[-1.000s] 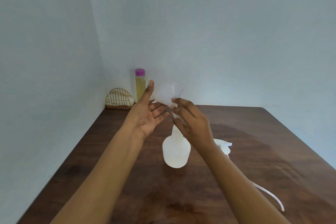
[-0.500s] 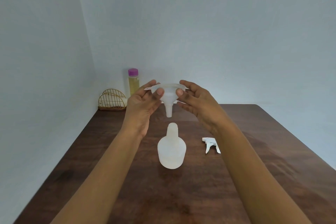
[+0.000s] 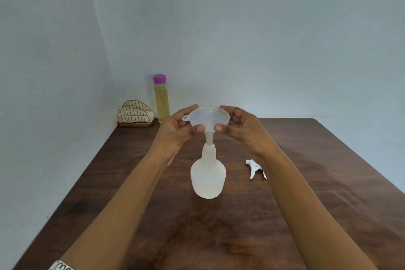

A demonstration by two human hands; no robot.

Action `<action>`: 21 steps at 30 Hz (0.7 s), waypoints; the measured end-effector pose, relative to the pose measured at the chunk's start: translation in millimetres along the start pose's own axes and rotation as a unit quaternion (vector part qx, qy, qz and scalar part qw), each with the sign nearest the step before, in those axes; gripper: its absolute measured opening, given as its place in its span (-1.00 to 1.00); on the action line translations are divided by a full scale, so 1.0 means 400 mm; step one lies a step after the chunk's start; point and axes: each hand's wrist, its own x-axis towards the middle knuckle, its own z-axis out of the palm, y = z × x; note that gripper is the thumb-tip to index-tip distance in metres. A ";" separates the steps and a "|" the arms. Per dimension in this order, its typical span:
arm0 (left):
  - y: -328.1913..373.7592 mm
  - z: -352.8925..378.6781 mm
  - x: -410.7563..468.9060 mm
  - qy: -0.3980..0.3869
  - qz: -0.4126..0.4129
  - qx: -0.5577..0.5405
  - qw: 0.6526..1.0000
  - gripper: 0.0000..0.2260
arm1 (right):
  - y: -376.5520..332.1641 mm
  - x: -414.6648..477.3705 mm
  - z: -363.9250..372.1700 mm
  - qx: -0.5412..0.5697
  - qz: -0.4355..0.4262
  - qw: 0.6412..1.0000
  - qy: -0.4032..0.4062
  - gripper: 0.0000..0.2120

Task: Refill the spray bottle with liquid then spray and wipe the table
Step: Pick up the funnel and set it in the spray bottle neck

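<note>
A translucent white spray bottle (image 3: 207,176) stands uncapped in the middle of the dark wooden table (image 3: 328,182). A clear plastic funnel (image 3: 208,117) sits upright with its spout tip in the bottle's neck. My left hand (image 3: 177,130) grips the funnel's left rim and my right hand (image 3: 238,129) grips its right rim, thumbs under the bowl. The white trigger spray head (image 3: 254,167) lies on the table to the right of the bottle, partly behind my right forearm. A tall bottle of yellow liquid with a purple cap (image 3: 161,98) stands at the back left.
A gold wire holder with folded cloths (image 3: 134,115) sits in the back left corner against the walls. The table's left edge runs along the wall; its right edge falls away at the right.
Both hands have lowered the funnel from above the bottle until its spout entered the bottle's neck. A second ago the funnel was tilted in my right hand alone.
</note>
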 end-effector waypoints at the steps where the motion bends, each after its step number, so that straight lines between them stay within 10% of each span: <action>1: -0.005 0.001 -0.001 -0.004 -0.001 0.007 1.000 -0.16 | 0.004 -0.002 -0.002 -0.005 0.002 1.000 -0.002 -0.45; 21: -0.058 -0.017 -0.025 -0.065 -0.045 0.009 0.997 -0.18 | 0.086 -0.026 0.003 -0.025 0.029 0.999 -0.034 -0.18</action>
